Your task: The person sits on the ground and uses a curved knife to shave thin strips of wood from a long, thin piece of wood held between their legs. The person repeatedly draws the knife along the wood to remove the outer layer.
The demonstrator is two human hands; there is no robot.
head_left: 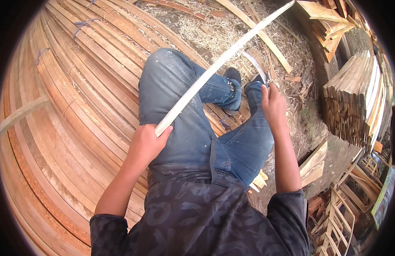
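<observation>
Strip of pale wood [214, 68] slants forward from the left hand [146, 143], closed around its near end, while the right hand [275, 104] grips a curved knife [257, 66] beside it, apparently for shaving, the next stroke seeming to call for a shallow angle.

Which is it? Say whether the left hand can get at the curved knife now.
Probably not: the left hand grips a pale wooden strip, and the right hand holds the curved knife.
</observation>
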